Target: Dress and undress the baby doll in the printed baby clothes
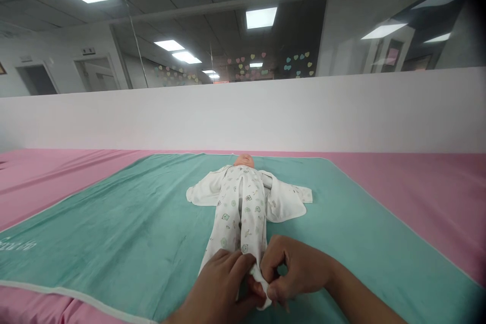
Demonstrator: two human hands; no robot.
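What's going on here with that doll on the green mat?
A person is handling a baby doll that lies on a green mat spread over a pink sheet, its head pointing away from them. The left hand and right hand both pinch the foot end of the doll's patterned trousers. A white top lies open beneath the doll.

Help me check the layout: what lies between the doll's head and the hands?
The doll's trousers fill that stretch, from its head down to the left hand and right hand pinching a cuff, seen from the head camera.
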